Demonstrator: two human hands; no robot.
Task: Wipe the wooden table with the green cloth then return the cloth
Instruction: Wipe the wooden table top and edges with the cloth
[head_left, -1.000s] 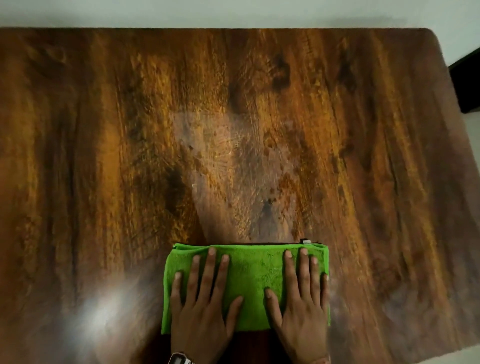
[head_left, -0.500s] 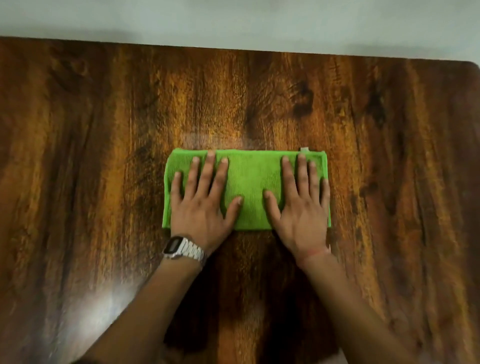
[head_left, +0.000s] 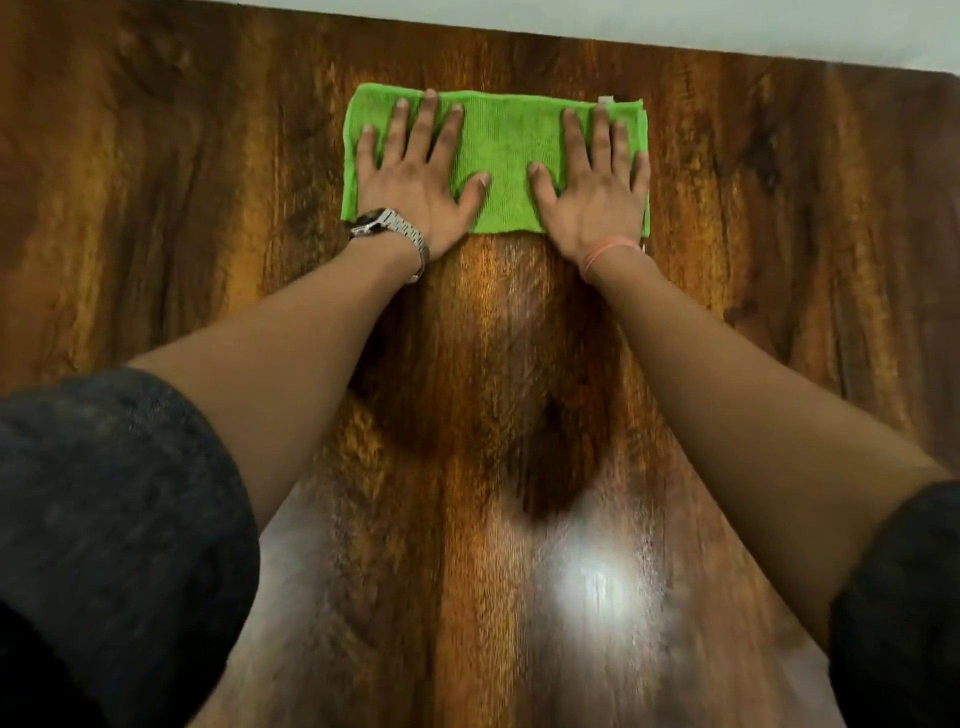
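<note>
A folded green cloth (head_left: 506, 156) lies flat on the wooden table (head_left: 156, 208), close to the table's far edge. My left hand (head_left: 415, 171), with a metal watch at the wrist, presses palm-down on the cloth's left half, fingers spread. My right hand (head_left: 592, 182), with a thin pink band at the wrist, presses flat on the right half in the same way. Both arms are stretched far forward. A small white tag shows at the cloth's far right corner.
A pale wall or floor strip (head_left: 675, 26) runs beyond the table's far edge. A bright light reflection (head_left: 597, 587) shines on the near part of the wood. Dark sleeves cover my upper arms at both lower corners.
Both hands have pushed the cloth away from me across the table, from the near edge through the middle to close by the far edge. My arms have stretched out.
</note>
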